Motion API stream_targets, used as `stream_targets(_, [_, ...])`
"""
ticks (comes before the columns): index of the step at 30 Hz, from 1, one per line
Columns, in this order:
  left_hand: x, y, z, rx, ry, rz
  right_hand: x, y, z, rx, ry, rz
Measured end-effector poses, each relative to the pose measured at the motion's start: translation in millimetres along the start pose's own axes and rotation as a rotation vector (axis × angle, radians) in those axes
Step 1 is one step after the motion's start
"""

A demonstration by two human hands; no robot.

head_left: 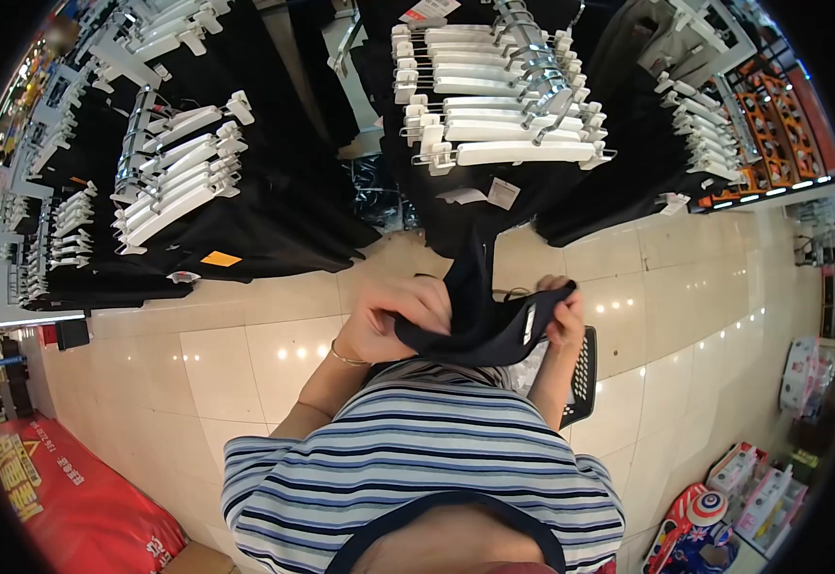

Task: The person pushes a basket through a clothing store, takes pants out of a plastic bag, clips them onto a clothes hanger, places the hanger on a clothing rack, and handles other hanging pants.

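A dark navy pair of trousers (479, 330) is held in front of my striped shirt, its waist edge stretched between my two hands. My left hand (406, 314) grips the left end, fingers bent over the cloth. At the right end my right hand (563, 314) pinches the edge, near a small white label (529, 323) inside. The lower part of the garment runs forward toward the rack. Part of a black plastic basket (585, 378) shows beside my right forearm; my arm and body hide the rest.
Ahead, dark trousers hang from white clip hangers (523, 153) on a metal rail. More racks with white hangers (188, 177) stand at left and right. A red cover (73, 497) lies at lower left; boxed goods (752, 497) sit at lower right on the tiled floor (216, 364).
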State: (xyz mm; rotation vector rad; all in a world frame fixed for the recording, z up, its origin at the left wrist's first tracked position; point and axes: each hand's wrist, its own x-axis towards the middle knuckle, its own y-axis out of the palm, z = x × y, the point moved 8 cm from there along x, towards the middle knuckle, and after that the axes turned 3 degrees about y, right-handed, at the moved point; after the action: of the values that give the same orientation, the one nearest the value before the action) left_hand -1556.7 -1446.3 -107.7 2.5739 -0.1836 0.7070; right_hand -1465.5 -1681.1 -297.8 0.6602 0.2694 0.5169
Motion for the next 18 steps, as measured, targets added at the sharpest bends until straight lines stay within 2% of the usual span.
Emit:
stream_targets(1, [3.8, 8.3, -2.1, -0.006, 0.007, 0.046, 5.3, 12.2, -14.7, 0.009, 0.088, 0.021])
stream_targets(5, [10.8, 34.3, -3.8, -0.063, 0.019, 0.192, 21.1, 56.5, -58.1, -0.109, 0.211, 0.103])
stream_targets(6, [11.2, 38.1, -3.7, -0.077, 0.030, 0.220, 20.1, 54.0, -75.8, -0.054, 0.254, 0.234])
stream_targets(8, [10.6, 41.4, -5.3, -0.092, 0.037, 0.261, 28.8, 73.1, -78.5, 0.108, 0.245, 0.200])
stream_targets(10, [9.9, 38.2, -7.6, -0.076, 0.051, 0.248, 33.3, 79.8, -77.8, 0.082, 0.223, 0.255])
stream_targets(12, [7.7, 33.4, -11.5, -0.099, 0.063, 0.227, 32.8, 72.0, -75.7, -0.133, 0.187, 0.401])
stream_targets(15, [4.6, 25.5, -16.7, -0.198, 0.100, 0.253, 37.2, 28.3, -103.8, -0.288, 0.413, -0.019])
stream_targets(16, [4.9, 24.4, -15.9, -0.240, 0.130, 0.297, 36.7, 23.5, -107.3, -0.419, 0.386, -0.057])
stream_targets(18, [4.4, 26.5, -17.2, -0.288, 0.165, 0.349, 31.5, 16.8, -132.2, -0.275, 0.491, 0.046])
